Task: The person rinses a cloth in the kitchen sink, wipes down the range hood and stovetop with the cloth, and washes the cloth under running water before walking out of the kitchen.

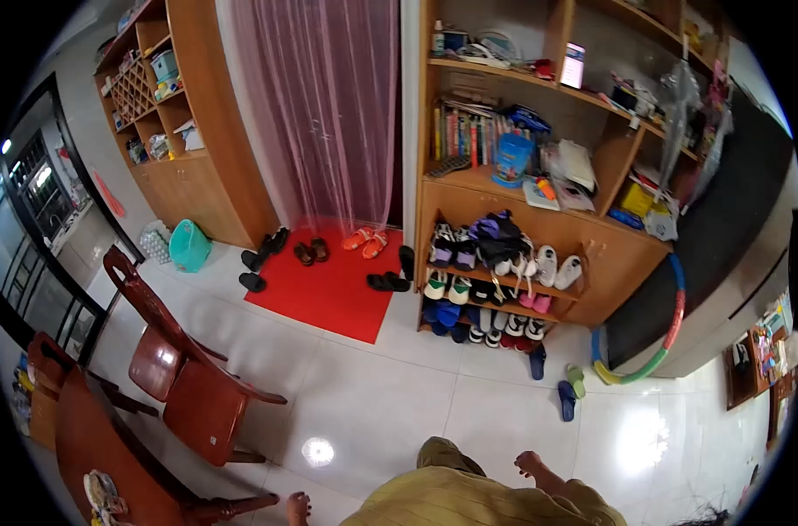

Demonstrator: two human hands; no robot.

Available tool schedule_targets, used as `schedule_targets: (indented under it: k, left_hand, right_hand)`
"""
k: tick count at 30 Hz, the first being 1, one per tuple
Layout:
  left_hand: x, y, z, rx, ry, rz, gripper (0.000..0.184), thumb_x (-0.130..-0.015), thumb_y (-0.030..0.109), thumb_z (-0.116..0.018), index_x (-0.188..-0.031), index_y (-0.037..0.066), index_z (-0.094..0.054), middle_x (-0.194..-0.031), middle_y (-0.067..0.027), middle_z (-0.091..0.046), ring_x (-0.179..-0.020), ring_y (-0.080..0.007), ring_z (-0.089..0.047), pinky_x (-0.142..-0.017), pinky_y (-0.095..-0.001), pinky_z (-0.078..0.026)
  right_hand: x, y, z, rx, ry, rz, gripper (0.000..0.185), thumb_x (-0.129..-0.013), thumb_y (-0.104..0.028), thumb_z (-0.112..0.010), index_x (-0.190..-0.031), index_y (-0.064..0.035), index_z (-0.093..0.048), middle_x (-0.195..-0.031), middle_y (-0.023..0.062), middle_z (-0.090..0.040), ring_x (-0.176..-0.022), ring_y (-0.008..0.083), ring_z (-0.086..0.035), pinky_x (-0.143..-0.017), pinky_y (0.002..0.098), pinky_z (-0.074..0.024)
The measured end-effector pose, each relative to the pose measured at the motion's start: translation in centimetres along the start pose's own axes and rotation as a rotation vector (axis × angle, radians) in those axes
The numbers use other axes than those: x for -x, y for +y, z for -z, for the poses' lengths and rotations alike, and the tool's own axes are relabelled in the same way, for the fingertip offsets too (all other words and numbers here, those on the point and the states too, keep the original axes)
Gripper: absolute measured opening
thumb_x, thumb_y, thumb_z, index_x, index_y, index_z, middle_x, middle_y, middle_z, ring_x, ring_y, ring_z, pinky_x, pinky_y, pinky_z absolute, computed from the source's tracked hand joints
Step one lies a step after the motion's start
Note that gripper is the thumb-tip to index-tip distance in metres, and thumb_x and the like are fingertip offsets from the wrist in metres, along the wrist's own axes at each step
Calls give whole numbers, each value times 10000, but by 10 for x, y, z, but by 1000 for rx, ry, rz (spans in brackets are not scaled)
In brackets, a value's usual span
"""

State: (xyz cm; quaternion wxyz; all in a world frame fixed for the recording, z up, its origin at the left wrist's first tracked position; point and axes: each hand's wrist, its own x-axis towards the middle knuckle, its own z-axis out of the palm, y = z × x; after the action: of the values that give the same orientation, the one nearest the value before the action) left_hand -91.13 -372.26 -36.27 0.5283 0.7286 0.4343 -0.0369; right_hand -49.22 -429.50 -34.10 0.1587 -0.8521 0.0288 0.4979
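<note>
Low in the view, left of the body, is my left hand (299, 508), its fingers loosely bent and a little apart, with nothing seen in it. My right hand (530, 464) hangs over the tiled floor (373, 394) on the other side, fingers loosely curled and slightly apart, also holding nothing visible. Neither touches an object. Nearest to my left hand is the leg of a dark red wooden table (110, 438). Blue slippers (566, 401) and a green slipper (575, 380) lie beyond my right hand.
Wooden chairs (208, 412) stand at the left. Ahead, a red mat (329, 294) with several shoes lies before a pink curtain (320, 114). An open shoe rack (504, 294) sits under bookshelves. A coloured hoop (677, 311) leans at the right; a teal bin (188, 246) is far left.
</note>
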Motion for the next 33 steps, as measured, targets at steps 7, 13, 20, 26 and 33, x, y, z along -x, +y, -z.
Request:
schedule_targets:
  k: [7, 13, 20, 26, 33]
  left_hand:
    - [-143, 130, 23, 257, 300, 351, 332, -724, 166, -625, -1029, 39, -591, -608, -53, -565, -487, -117, -518, -427, -262, -410]
    - [-192, 139, 57, 93, 346, 549, 312, -695, 269, -643, -966, 116, -644, -870, -158, -638, -764, -266, -615, -708, -343, -493]
    - [-245, 174, 83, 151, 417, 655, 325, -698, 277, -636, -984, 123, -641, -902, -150, -638, -813, -275, -616, -747, -333, -488]
    - [-350, 196, 151, 1, 116, 697, 376, -759, 347, -548, -1070, 142, -603, -1046, -108, -604, -824, -279, -612, -753, -374, -484]
    - [-553, 243, 273, 68, 327, 481, 331, -735, 278, -537, -1005, 102, -611, -996, -152, -608, -904, -309, -585, -808, -386, -461]
  right_hand:
    - [-87, -148, 68, -345, -55, -58, 198, -861, -202, -464, -955, -58, -563, -671, 70, -592, -550, 175, -613, -408, 345, -493]
    - [-216, -341, 139, -399, 24, 26, 160, -807, -169, -515, -910, -56, -563, -674, 114, -582, -520, 259, -607, -381, 365, -482]
    - [-259, -620, 196, -142, 34, 424, 193, -770, -84, -525, -954, -32, -553, -677, 70, -550, -454, 165, -525, -343, 285, -401]
    - [-307, -763, 189, -132, 6, 409, 174, -786, -134, -517, -949, -77, -541, -717, 62, -542, -498, 180, -544, -343, 308, -420]
    - [-310, -884, 171, 4, -115, 136, 235, -816, -97, -516, -1041, -29, -506, -774, 95, -524, -492, 202, -493, -393, 314, -396]
